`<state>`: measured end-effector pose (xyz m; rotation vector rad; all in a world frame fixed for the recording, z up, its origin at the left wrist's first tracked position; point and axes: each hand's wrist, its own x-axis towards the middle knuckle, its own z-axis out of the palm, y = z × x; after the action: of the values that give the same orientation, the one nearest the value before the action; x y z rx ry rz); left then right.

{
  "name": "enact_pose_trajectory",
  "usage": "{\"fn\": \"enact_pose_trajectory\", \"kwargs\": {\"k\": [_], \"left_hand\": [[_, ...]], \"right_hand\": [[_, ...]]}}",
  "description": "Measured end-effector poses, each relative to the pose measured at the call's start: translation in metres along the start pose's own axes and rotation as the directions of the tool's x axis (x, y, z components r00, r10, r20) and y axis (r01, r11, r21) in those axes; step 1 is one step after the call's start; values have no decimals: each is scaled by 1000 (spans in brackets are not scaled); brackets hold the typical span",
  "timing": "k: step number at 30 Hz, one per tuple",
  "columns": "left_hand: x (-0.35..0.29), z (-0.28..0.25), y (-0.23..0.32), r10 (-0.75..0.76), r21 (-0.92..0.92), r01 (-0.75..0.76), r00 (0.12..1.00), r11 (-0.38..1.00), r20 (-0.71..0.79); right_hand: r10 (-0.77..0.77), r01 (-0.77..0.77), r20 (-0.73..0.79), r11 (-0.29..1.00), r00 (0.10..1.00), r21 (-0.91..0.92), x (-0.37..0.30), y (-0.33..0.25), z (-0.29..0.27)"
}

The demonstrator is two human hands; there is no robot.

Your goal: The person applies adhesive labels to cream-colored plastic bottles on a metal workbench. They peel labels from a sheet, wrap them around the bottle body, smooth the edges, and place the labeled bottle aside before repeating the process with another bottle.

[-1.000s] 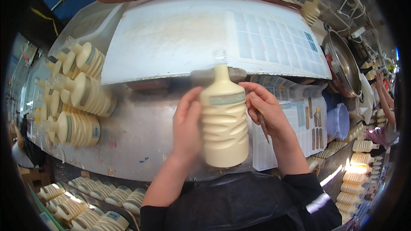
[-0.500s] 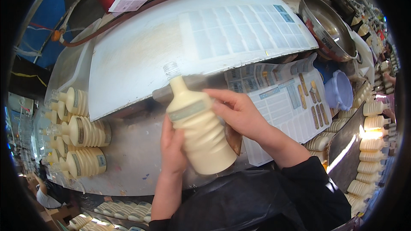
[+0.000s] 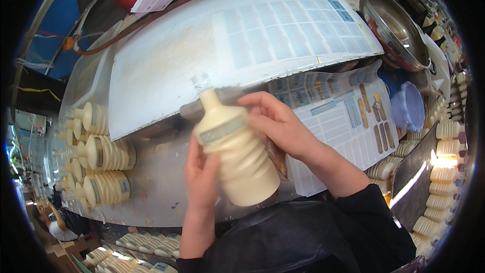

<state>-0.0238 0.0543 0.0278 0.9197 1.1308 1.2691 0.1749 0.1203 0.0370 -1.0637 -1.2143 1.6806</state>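
Observation:
A cream bottle [image 3: 245, 172] with ridged sides, a narrow neck and a clear threaded top leans across the middle of the view. A greyish label [image 3: 222, 130] wraps its shoulder. My left hand [image 3: 202, 172] grips the bottle from the left, thumb lying on the ridges. At its right shoulder my right hand [image 3: 275, 124] has curved fingers against it, near the label's end; the contact is partly hidden. A brown pointed object [image 3: 277, 159] shows behind the bottle's right side; its kind is unclear.
Several cream bottles [image 3: 108, 151] lie stacked at left. Beyond the bottle is a white board [image 3: 161, 65] bearing a label sheet [image 3: 283, 30]. At right are printed sheets [image 3: 323, 146] with gold strips [image 3: 377, 139], a lilac bucket [image 3: 408, 106] and a metal pan [image 3: 399, 30].
My right index finger has lifted slightly from the bottle's shoulder. The surroundings have shifted a little to the right in view, while the bottle stays in my left hand.

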Motion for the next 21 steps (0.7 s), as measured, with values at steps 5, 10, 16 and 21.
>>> {"fn": "enact_pose_trajectory", "kwargs": {"k": [5,10,16,21], "left_hand": [[8,-9,0,76,-5,-78,987,997,-140],[20,-4,-4,-15,-95,-3,982,995,-189],[22,-2,-7,1,-135,-29,980,990,-201],[23,-3,-9,-24,-175,-12,979,985,-200]], "right_hand": [[9,-6,36,998,999,-60,13,1,1],[14,-15,-8,979,1000,-203,11,-8,7],[-9,-1,-39,967,999,-254,10,-8,9],[12,-27,-60,967,998,-252,9,-10,11]]}}
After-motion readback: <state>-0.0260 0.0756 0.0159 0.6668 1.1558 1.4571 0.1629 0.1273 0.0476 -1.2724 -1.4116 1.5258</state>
